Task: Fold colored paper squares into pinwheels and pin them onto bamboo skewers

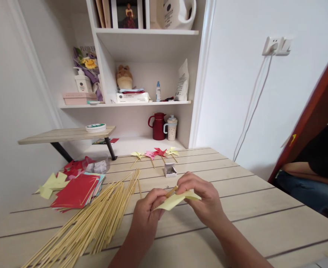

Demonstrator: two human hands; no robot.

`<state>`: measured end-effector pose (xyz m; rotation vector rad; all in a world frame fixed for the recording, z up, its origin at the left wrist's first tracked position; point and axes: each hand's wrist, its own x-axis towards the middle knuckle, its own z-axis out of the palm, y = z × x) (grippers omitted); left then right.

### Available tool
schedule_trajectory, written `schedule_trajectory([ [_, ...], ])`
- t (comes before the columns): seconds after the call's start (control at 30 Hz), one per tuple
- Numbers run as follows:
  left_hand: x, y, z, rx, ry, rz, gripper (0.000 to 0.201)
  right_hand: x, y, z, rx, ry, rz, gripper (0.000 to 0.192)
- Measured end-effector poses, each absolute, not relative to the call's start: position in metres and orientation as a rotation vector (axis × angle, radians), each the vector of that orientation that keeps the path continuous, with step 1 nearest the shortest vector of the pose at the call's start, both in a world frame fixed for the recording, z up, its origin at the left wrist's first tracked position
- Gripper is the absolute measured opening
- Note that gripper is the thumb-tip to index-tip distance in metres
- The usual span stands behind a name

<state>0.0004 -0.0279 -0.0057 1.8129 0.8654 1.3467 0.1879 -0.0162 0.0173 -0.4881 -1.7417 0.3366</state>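
Close to the table's front, my left hand (pixel 148 208) and my right hand (pixel 200 195) are both closed on one piece of pale yellow paper (pixel 173 202). The paper is bent, and its edges curve away between my fingers. A short length of wooden stick (pixel 171 192) shows between my fingertips above the paper; its other end is hidden. Just beyond my hands stands a small open box (pixel 170 171) with tiny shiny pieces in it. Behind that box lie several finished paper pinwheels (pixel 160 152) on sticks, in yellow, pink and red.
To my left lies a big bundle of wooden sticks (pixel 105 214), beside a stack of coloured paper squares (pixel 76 191) and yellow paper cut-outs (pixel 52 185). A clear container (pixel 101 165) sits under a small raised shelf (pixel 69 134). Another person (pixel 306 178) sits at the right.
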Motion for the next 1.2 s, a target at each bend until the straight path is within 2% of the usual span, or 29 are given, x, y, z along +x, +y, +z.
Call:
schedule_trajectory([
  [0.6, 0.003, -0.040, 0.006, 1.822, 0.937, 1.424, 0.034, 0.187, -0.016, 0.018, -0.511, -1.731, 0.319, 0.019],
  [0.97, -0.005, -0.033, 0.000, 2.139, 0.937, 1.562, 0.023, 0.187, -0.017, 0.022, -0.459, -1.743, 0.251, 0.015],
  [1.2, -0.006, -0.029, 0.005, 2.450, 0.904, 1.630, 0.023, 0.187, -0.016, 0.020, -0.445, -1.745, 0.206, 0.015],
])
